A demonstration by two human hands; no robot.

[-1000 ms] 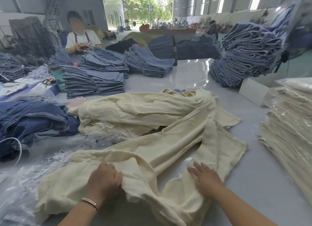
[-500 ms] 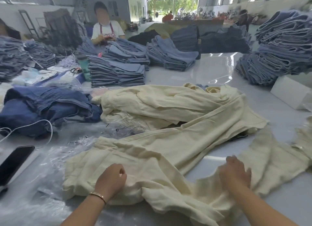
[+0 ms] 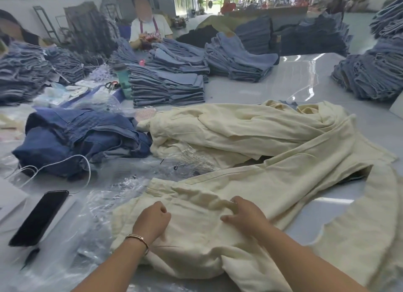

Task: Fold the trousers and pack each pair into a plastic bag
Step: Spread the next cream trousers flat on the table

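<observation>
A pair of cream trousers (image 3: 283,182) lies crumpled across the white table, its waist end nearest me and its legs running off to the right. My left hand (image 3: 151,219), with a bracelet at the wrist, sits as a curled fist on the waist end and grips the cloth. My right hand (image 3: 244,213) is a little to its right, its fingers curled into the same cloth. A second cream pair (image 3: 229,126) is heaped behind. Clear plastic bags (image 3: 91,226) lie flat to the left, partly under the trousers.
A black phone (image 3: 40,217) and a white cable (image 3: 65,160) lie at the left. A heap of dark blue jeans (image 3: 76,139) sits behind them. Stacks of folded jeans (image 3: 168,89) and a green bottle (image 3: 122,75) stand further back. A person (image 3: 150,27) works across the table.
My right hand has moved left from the trouser leg to the waist end, close to my left hand. My view has turned left, bringing the phone into sight.
</observation>
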